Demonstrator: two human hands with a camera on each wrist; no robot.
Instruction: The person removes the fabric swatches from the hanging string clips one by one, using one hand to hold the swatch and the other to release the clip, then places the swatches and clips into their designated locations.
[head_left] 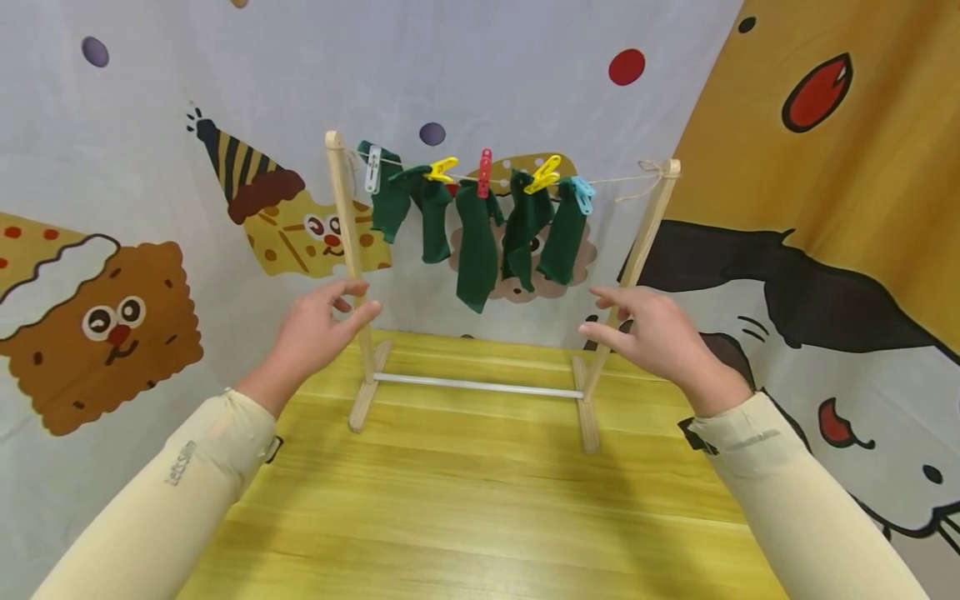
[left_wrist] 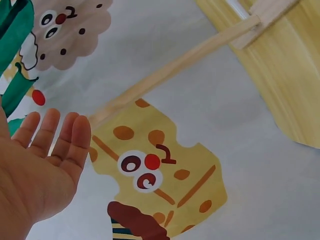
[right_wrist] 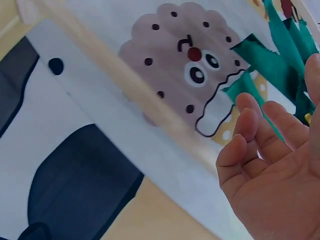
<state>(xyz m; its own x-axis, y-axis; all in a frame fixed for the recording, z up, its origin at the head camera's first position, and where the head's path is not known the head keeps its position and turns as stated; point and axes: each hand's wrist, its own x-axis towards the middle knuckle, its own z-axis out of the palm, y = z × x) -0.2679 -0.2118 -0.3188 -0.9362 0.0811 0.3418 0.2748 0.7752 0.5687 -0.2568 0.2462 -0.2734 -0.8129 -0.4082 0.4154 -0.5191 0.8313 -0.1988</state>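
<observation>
A small wooden drying rack has a left post (head_left: 345,217), a right post (head_left: 647,237) and a string (head_left: 615,179) tied between them. Several dark green cloth pieces (head_left: 477,250) hang from the string under a white clothespin (head_left: 372,170), a red clothespin (head_left: 485,173), a blue clothespin (head_left: 582,195) and yellow clothespins (head_left: 543,175). My left hand (head_left: 318,329) is beside the left post, fingers loosely bent and thumb apart, holding nothing. On the other side, my right hand (head_left: 656,333) overlaps the lower right post in the head view, its palm bare in the right wrist view.
The rack's feet (head_left: 589,421) stand on a yellow wood-grain table (head_left: 450,500), joined by a white crossbar (head_left: 480,384). Close behind hangs a printed cloth backdrop (head_left: 525,50) with cartoon figures, which continues along the left and right sides.
</observation>
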